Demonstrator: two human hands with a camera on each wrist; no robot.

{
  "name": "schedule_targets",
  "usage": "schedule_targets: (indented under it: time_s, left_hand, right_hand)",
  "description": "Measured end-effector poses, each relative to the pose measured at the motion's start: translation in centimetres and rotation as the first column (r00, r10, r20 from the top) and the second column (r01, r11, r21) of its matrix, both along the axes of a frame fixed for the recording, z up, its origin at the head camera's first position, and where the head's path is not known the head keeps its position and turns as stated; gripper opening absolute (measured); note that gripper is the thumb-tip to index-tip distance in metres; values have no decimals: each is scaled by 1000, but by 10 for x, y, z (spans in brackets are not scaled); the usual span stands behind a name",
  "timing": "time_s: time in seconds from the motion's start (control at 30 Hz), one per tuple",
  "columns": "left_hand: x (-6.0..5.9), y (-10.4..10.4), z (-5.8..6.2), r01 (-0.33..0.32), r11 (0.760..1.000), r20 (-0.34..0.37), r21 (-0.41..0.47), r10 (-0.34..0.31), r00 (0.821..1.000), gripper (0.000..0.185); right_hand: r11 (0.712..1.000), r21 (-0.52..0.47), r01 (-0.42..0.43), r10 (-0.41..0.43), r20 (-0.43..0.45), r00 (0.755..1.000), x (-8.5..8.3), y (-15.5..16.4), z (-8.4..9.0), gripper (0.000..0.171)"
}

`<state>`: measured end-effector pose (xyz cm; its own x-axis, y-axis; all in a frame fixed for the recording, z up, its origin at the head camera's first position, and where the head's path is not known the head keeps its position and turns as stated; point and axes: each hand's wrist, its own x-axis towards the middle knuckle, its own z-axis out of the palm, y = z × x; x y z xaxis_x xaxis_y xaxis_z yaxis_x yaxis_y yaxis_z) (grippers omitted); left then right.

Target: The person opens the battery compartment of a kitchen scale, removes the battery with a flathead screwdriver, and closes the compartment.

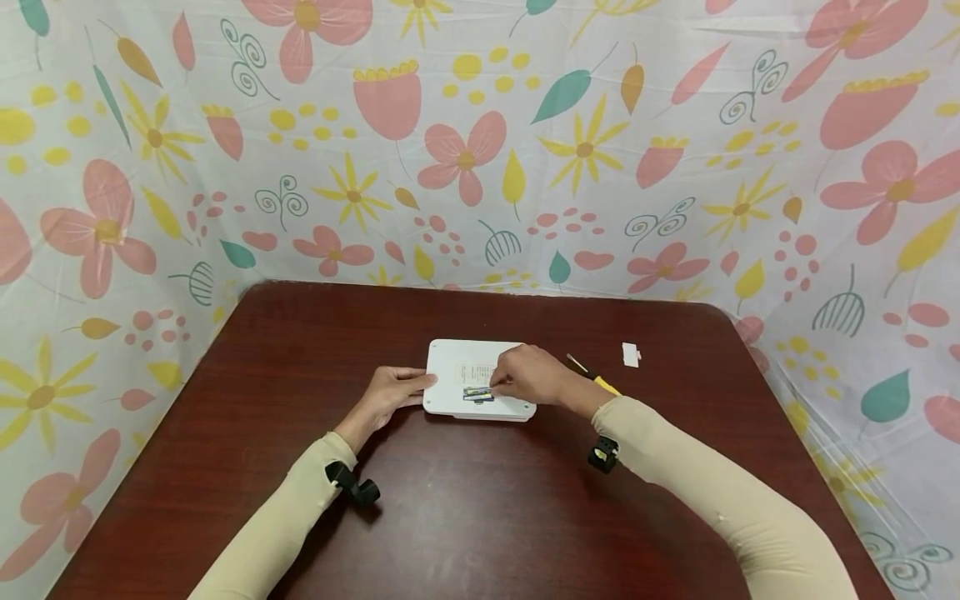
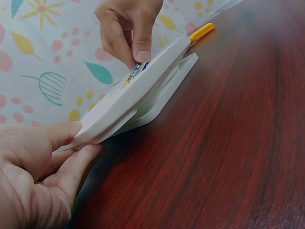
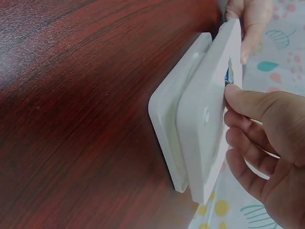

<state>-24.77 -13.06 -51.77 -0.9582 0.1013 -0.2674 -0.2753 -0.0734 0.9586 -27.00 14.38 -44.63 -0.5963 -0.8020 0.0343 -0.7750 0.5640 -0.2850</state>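
A white flat device with rounded corners, possibly a kitchen scale turned underside up, lies on the table. Two slim batteries sit near the middle of its upper face, beside a printed label. My left hand grips the device's left edge, thumb on top and fingers beneath. Over the right part of the device, my right hand pinches the end of a battery between thumb and forefinger. In the right wrist view, the device's second white layer shows below its upper body. The right hand hides part of the label.
Behind my right wrist lies a screwdriver with a yellow and black handle. A small white piece, like a battery cover, lies farther right on the dark red-brown table. Flower-printed cloth hangs behind the table and at its sides.
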Motion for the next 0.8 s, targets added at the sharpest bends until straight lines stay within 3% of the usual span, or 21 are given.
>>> schedule_targets:
  time_s: [0.8]
  left_hand:
    - [0,0,1,3,1000,-2,10,-3,1000,38]
  right_hand:
    - [1000,-22,1,-3,-65,998,0,1,-1,7]
